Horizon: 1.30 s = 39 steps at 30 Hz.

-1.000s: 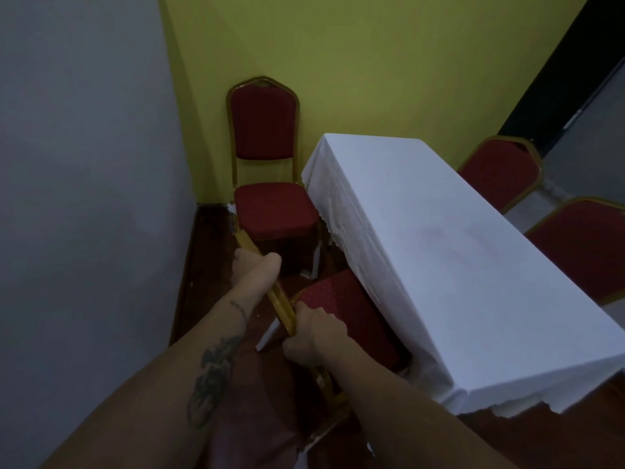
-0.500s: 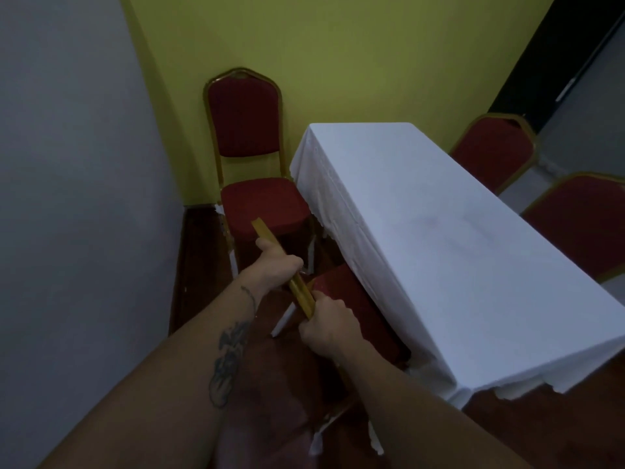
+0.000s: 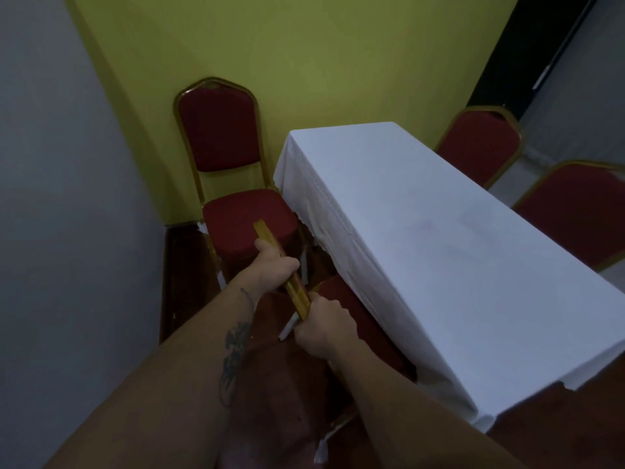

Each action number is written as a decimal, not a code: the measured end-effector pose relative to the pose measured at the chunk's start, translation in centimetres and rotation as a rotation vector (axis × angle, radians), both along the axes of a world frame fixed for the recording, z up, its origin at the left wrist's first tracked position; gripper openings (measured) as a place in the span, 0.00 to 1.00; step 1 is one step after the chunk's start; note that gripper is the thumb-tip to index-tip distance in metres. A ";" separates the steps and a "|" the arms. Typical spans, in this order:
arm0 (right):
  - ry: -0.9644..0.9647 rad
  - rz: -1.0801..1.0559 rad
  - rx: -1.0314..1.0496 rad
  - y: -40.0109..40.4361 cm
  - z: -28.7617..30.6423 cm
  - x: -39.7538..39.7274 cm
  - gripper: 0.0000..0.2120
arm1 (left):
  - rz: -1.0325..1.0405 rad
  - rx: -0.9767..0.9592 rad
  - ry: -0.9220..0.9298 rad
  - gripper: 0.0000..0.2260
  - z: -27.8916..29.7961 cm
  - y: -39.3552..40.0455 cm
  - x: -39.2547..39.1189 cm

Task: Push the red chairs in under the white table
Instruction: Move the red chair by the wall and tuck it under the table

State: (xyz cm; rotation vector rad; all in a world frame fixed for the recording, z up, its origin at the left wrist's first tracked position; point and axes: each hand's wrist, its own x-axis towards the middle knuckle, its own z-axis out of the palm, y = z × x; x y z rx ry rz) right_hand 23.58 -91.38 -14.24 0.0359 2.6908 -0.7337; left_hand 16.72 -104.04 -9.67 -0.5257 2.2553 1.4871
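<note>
A white-clothed table runs from the centre toward the lower right. Below me stands a red chair with a gold frame; its seat is partly under the cloth on the table's left side. My left hand and my right hand both grip the gold top rail of its backrest. A second red chair stands farther off by the yellow wall, its seat just left of the table's far corner. Two more red chairs show beyond the table's right side.
A grey wall closes the left side and a yellow wall the far end, leaving a narrow strip of dark red floor beside the table. A dark doorway is at the upper right.
The gripped chair has slid further in, so less of its seat shows beyond the cloth. Both hands have moved forward with the backrest rail.
</note>
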 end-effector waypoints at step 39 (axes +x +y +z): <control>0.101 0.168 -0.030 -23.0 10.1 -45.1 0.27 | 0.001 -0.271 0.362 0.06 7.5 -32.2 -36.6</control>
